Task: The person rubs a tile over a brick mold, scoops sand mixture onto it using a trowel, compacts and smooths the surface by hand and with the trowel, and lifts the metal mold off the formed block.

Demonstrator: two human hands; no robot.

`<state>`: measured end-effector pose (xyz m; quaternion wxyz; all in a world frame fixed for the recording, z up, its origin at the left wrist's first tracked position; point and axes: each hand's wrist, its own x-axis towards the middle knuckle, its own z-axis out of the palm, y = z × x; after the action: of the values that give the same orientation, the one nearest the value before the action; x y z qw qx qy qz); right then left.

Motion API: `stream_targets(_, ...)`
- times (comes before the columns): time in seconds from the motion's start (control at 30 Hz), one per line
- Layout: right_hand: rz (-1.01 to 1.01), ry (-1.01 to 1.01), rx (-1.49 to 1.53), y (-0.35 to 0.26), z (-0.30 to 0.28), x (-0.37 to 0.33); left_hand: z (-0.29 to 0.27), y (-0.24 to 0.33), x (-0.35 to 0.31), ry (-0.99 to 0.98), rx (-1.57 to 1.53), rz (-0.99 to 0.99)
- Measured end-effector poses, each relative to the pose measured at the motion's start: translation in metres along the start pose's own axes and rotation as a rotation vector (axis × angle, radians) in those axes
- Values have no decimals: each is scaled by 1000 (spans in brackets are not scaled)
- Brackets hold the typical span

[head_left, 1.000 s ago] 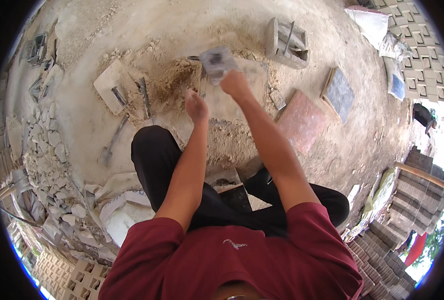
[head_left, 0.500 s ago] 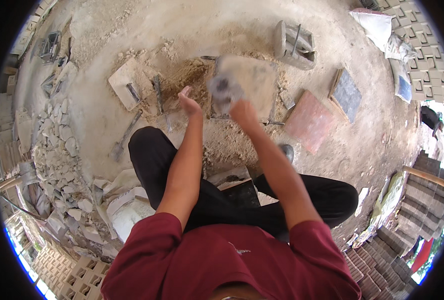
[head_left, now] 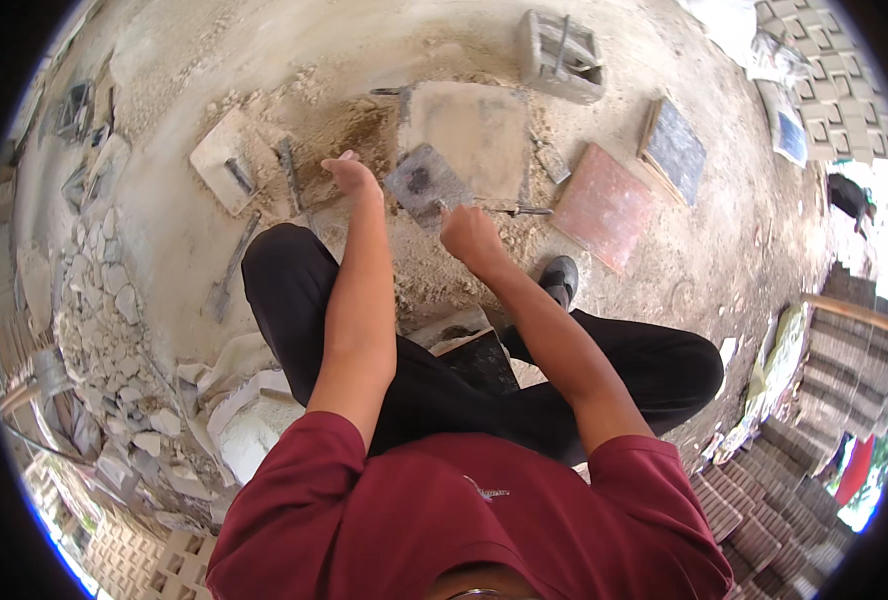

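Observation:
My right hand (head_left: 469,238) is closed at the near corner of a small grey square plate (head_left: 426,186) with a dark round patch on its face. The plate is tilted over the near left part of a larger square slab (head_left: 469,135), whose top is coated with pale sandy dust. To the left of the plate, my left hand (head_left: 354,178) is raised over loose sand with its fingers stretched out and nothing in them.
Left lie a dusty board (head_left: 226,160) and a trowel-like tool (head_left: 230,270). Right are a reddish square tile (head_left: 604,207), a dark blue-grey tile (head_left: 674,150) and an open rectangular mould (head_left: 562,58). Broken rubble (head_left: 99,300) is heaped far left; a person (head_left: 849,203) shows at far right.
The grey plate, blurred before, now shows sharply and sits lower against the slab, with my right hand still at its corner. My left hand has moved away to the left. The view has shifted slightly.

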<state>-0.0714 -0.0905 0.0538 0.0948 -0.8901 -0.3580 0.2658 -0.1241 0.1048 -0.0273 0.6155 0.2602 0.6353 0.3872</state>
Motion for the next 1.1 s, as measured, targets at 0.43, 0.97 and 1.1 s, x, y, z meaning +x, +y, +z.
stream_targets(0.43, 275, 71, 9, 108, -53, -22, 20, -16, -69, -338, 743, 442)
stream_targets(0.97, -120, 13, -163, 60, -103, 169, 25, -34, -57, -194, 750, 707)
stream_targets(1.1, -209, -192, -276, 52, -42, 79, 16, -32, -52, -257, 780, 622)
